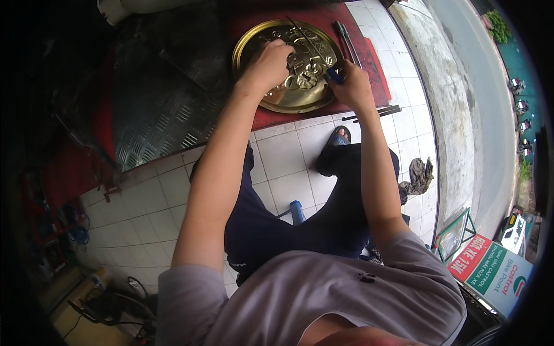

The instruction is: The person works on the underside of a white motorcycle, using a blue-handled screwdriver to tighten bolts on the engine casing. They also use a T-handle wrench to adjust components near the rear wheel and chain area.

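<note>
Looking down in the head view, I see a round gold-coloured tray [297,105] on the red platform [378,83], with small metal parts [307,79] scattered loose over its middle. The right hand [351,86] is wrapped round a blue-handled tool [333,75], whose long thin shaft slants away across the tray to its far rim. The left hand [271,64] reaches in among the parts, fingers bent down; from here I can't tell whether they pinch a piece or merely touch it.

To sort through these well, I'd handle 1 piece at a time and bring each up into the light. The long shaft could sweep small pieces about, so I'd lift it clear, tip away from the left fingers. The 2 slim tools [348,43] beside the tray are best left undisturbed.
</note>
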Demonstrator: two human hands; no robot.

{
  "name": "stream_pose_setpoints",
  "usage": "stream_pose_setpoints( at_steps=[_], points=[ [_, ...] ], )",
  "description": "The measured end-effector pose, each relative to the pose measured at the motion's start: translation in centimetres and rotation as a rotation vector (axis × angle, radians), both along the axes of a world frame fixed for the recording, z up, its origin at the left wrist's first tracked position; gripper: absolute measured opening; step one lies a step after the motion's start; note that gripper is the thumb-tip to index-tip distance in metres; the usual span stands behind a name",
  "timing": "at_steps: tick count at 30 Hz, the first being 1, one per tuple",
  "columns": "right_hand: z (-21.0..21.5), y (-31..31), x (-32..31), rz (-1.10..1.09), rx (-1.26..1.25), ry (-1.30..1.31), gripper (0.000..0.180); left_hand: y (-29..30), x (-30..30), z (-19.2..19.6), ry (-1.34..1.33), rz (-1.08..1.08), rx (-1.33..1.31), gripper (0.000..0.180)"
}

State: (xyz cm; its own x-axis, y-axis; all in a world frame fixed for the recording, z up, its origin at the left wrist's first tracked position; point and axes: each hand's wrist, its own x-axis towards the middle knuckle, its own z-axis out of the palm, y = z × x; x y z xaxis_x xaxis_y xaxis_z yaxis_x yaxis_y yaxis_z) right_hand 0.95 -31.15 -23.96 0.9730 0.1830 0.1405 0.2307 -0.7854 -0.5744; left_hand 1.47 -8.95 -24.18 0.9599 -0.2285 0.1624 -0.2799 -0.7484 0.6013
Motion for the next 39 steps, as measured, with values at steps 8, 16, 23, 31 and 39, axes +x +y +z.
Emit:
stream_pose_setpoints(
  at_steps=[8,16,23,31,39],
  points=[
    [-0.4,-0.7,-0.1,0.033,-0.025,-0.099,0.026,-1.7,-0.4,1.7,0.134,0.010,0.127,0.030],
    [-2.1,0.8,0.9,0.103,0.020,-0.205,0.022,-1.9,-0.7,2.3,0.212,0.032,0.256,0.027],
    [-0.3,-0.3,1.2,-0.009,0.097,-0.201,0.020,-0.6,-1.3,2.5,0.263,0.121,0.330,0.026],
    [-1.1,-1.8,1.2,-0.058,-0.049,-0.205,0.017,0.4,-1.8,2.7,0.282,0.141,0.275,0.025],
    [-0.9,-3.5,0.9,-0.265,-0.254,-0.158,0.020,1.1,-2.5,3.0,0.273,0.157,0.259,0.023]
  ],
)
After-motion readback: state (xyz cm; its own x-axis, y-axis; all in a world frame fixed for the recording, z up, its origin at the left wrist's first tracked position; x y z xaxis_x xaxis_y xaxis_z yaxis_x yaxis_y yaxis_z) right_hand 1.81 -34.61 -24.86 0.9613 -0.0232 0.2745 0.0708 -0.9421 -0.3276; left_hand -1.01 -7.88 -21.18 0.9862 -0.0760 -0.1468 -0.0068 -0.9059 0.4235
